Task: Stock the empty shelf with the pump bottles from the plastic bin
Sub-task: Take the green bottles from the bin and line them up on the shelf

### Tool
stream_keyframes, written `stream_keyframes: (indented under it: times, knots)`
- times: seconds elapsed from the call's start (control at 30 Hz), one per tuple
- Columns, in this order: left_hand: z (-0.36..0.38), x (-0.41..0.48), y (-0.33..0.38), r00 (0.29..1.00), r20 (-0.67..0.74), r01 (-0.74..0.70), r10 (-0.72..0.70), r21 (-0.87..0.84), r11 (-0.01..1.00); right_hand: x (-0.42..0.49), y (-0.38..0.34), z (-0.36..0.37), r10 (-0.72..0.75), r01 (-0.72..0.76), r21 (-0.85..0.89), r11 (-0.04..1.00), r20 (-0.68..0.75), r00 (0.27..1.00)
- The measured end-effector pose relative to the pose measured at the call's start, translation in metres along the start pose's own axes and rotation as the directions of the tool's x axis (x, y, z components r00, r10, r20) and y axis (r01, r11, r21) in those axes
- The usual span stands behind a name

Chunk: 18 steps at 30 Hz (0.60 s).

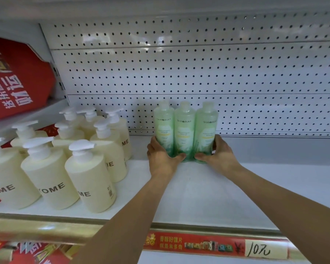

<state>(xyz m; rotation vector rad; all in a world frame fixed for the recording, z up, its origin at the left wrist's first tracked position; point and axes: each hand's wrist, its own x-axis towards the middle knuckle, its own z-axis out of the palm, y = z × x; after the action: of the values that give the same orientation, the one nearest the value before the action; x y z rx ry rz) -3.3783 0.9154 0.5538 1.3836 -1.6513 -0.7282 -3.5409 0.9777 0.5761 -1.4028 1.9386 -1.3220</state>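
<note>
Three pale green bottles (pixel 185 128) stand upright side by side on the white shelf (pixel 198 191), close to the pegboard back. My left hand (pixel 161 159) curls round the base of the left bottle, thumb in front. My right hand (pixel 215 154) curls round the base of the right bottle. Both hands squeeze the row together. Several cream pump bottles (pixel 88 176) with white pump heads stand grouped at the left of the same shelf. The plastic bin is out of view.
A perforated white back panel (pixel 198 73) closes the shelf behind. A red printed box (pixel 13 79) sits on a higher shelf at the left. The shelf's front rail carries a red price strip (pixel 217 245). Bare shelf surface stretches to the right of the green bottles.
</note>
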Motion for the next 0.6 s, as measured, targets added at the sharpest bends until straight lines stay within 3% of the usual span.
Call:
stream_keyframes:
  times: [0.27, 0.43, 0.5, 0.6]
  knots:
    - [-0.002, 0.000, 0.000, 1.000, 0.017, 0.003, -0.004, 0.063, 0.998, -0.001, -0.003, 0.003, 0.030, -0.030, 0.015, 0.999, 0.037, 0.999]
    - [-0.017, -0.008, 0.002, 0.987, 0.159, 0.005, -0.038, 0.207, 0.978, -0.008, -0.016, -0.004, 0.089, -0.049, -0.275, 0.960, 0.135, 0.987]
    - [-0.028, -0.025, 0.005, 0.972, 0.234, -0.044, -0.020, 0.267, 0.963, -0.021, -0.022, -0.006, 0.106, -0.074, -0.292, 0.954, 0.093, 0.990]
    - [-0.053, -0.057, 0.011, 0.951, 0.298, -0.185, 0.085, 0.325, 0.927, -0.054, -0.030, -0.008, 0.015, -0.006, -0.378, 0.926, 0.021, 1.000]
